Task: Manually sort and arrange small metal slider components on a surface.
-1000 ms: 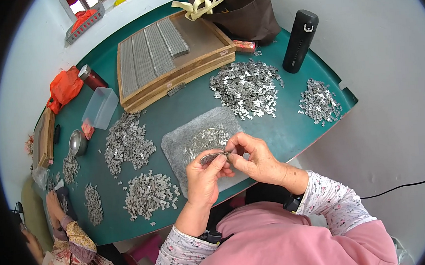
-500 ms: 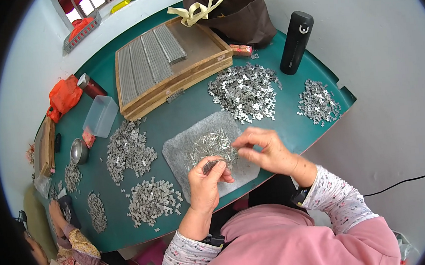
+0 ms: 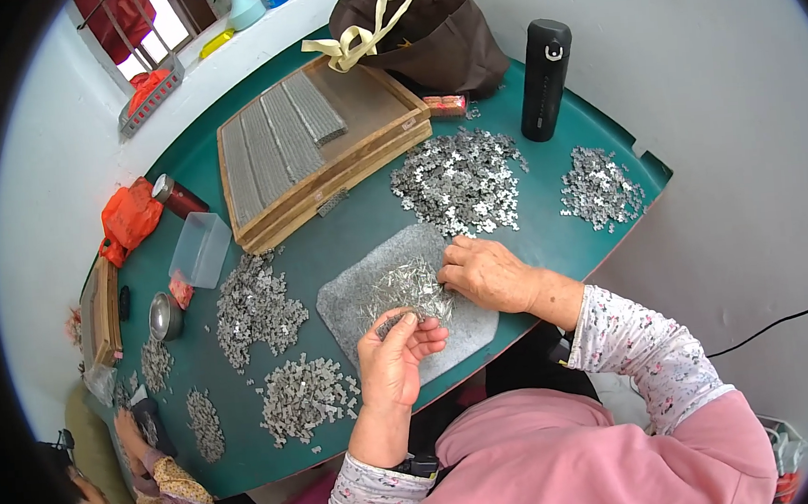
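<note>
My left hand [image 3: 388, 361] is closed on a small dark grey ribbed metal block [image 3: 389, 325], pinched between thumb and fingers over the near side of a grey felt mat [image 3: 337, 299]. Just right of it, my right hand [image 3: 490, 274] has its fingertips pressed together at the edge of a loose heap of thin silvery pins [image 3: 406, 285] on the mat. Whatever those fingertips grip is hidden. Beyond the right hand lies a big pile of small shiny metal pieces [image 3: 463, 178].
Several more piles of metal pieces [image 3: 307, 399] spread left and right on the green table [image 3: 328, 239]. Wooden trays [image 3: 322, 150] with ribbed grey rows stand behind, near a brown bag [image 3: 431, 39] and black bottle [image 3: 545, 78]. Another person's hand [image 3: 128, 430] works at far left.
My right hand has lowered from above the pins to the heap's edge, its fingers closing together. My left hand keeps hold of the metal block. The whole view has shifted slightly.
</note>
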Motion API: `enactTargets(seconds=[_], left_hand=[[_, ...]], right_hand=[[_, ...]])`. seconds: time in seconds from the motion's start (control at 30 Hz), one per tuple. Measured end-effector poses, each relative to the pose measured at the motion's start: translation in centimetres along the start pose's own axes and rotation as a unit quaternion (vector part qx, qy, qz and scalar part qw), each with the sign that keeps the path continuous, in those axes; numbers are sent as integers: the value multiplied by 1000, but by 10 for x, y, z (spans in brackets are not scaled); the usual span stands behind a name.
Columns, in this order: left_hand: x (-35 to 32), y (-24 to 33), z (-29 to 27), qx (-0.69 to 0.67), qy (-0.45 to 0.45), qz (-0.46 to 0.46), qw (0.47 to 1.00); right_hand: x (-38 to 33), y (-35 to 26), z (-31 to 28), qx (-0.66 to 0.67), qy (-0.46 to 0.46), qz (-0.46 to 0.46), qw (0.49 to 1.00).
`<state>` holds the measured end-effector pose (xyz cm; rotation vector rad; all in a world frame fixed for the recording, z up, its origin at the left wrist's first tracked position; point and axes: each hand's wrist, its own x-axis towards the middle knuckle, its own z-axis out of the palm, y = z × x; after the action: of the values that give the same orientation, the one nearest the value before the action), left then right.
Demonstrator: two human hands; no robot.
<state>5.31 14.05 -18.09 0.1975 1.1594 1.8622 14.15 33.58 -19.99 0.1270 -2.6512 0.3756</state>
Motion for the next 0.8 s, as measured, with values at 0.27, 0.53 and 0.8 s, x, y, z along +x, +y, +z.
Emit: enactTargets(seconds=[0.27, 0.53, 0.8], left_hand=[[-2, -2, 6, 28, 14, 22, 999], [-5, -8, 6, 105, 6, 70, 992], [-7, -10, 9, 169, -36, 113, 978]], right_hand=[[-1, 0, 9, -25, 40, -13, 999], [-1, -29, -15, 285, 20, 124, 950], [2, -37, -18, 344, 11, 106, 933]])
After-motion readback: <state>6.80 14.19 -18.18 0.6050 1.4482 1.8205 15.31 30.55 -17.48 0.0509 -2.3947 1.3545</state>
